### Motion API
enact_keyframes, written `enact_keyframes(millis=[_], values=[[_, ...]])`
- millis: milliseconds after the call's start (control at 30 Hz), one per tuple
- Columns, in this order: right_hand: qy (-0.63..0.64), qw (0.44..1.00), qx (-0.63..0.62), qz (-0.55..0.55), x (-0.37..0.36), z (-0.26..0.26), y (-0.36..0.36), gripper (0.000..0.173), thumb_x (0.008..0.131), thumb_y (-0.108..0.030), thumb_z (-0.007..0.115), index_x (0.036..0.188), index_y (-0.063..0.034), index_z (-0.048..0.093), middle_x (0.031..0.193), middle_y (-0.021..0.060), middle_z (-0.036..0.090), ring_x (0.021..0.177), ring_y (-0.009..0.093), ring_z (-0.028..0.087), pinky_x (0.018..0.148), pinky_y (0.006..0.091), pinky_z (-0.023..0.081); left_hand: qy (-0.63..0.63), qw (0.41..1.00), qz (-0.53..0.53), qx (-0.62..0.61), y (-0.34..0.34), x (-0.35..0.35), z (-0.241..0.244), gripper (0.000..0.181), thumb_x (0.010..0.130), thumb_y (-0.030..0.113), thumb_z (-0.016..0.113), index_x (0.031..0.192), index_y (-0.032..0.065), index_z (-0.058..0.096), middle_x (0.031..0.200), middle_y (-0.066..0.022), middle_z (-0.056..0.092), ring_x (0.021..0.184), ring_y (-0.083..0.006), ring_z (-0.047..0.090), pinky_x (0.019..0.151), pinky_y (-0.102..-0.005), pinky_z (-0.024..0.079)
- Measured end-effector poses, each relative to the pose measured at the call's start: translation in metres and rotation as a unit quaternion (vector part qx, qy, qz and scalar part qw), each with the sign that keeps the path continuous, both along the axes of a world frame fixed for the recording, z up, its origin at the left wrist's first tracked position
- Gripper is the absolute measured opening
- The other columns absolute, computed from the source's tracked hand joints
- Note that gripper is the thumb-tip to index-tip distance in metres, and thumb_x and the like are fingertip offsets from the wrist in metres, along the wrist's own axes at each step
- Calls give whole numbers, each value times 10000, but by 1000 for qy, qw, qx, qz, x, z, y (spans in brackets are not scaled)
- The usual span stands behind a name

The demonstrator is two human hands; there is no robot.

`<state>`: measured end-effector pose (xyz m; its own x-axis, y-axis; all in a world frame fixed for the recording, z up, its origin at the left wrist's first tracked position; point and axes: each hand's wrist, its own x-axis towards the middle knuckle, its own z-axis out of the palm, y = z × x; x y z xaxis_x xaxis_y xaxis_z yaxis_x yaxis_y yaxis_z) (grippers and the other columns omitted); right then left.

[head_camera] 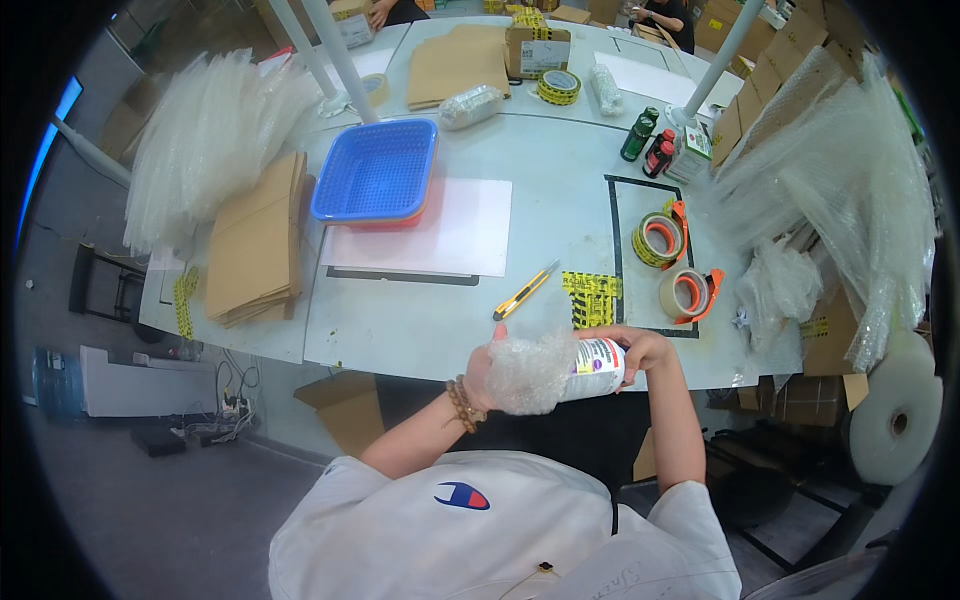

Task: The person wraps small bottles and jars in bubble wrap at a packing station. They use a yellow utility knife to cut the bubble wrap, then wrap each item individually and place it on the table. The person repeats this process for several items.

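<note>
In front of my body, at the table's near edge, both hands hold a white labelled bottle (598,367). Crumpled bubble wrap (531,369) covers its left part, while the right end is bare. My left hand (480,375) grips the wrapped end, its fingers mostly hidden behind the wrap and its thumb pointing up. My right hand (641,349) curls around the bare right end. Just beyond the hands lies a yellow and black utility knife (526,291). Strips of yellow and black warning tape (594,297) are stuck to the tabletop near the right hand.
A blue plastic basket (375,169) sits on white paper (472,232). Flat cardboard (255,244) and bubble-wrap sheets (217,142) lie left. Two tape rolls in orange dispensers (658,238), small bottles (639,135) and heaped bubble wrap (840,172) stand right. Other people work at the far side.
</note>
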<state>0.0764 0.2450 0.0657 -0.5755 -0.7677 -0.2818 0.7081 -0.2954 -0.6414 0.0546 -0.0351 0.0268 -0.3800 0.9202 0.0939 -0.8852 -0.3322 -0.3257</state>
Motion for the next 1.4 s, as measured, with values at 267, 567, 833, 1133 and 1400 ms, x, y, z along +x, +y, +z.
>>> enact_keyframes(millis=[267,567,833,1133,1400], values=[[-30,988,-78,-132,-32,-41,50,857,391,-64,658,1224,83,519,1114,197,596,922,298,621,794,342,512,98,979,168,-54,-43,6,41,509,876,559,535,938,57,588,741,-83,561,668,-229,565,571,-377,458],[256,564,749,-236,-229,38,111,455,612,-98,622,1048,-192,713,957,161,680,787,196,681,629,340,563,104,916,267,-282,-68,-24,20,554,947,480,422,1290,47,467,1280,-135,523,1207,-318,472,1032,-505,352],[280,335,874,-212,-256,8,120,612,726,-121,638,1306,-271,513,1176,171,574,1084,284,584,831,414,518,178,882,262,-349,-72,-12,3,549,945,450,433,1332,62,432,1326,-122,495,1239,-312,449,1050,-506,336],[244,895,152,-342,12,4,-61,835,847,-323,678,1494,-205,165,1422,125,331,1107,209,518,884,331,478,328,864,165,-346,9,-43,16,510,886,196,577,1333,15,413,1285,-129,522,1195,-249,498,1000,-412,400],[421,314,652,-547,84,42,45,534,688,-64,795,1187,-101,608,957,52,580,605,113,546,642,265,475,595,652,131,-451,112,11,61,365,907,61,580,1255,24,480,1139,-102,611,1060,-187,593,867,-291,483]])
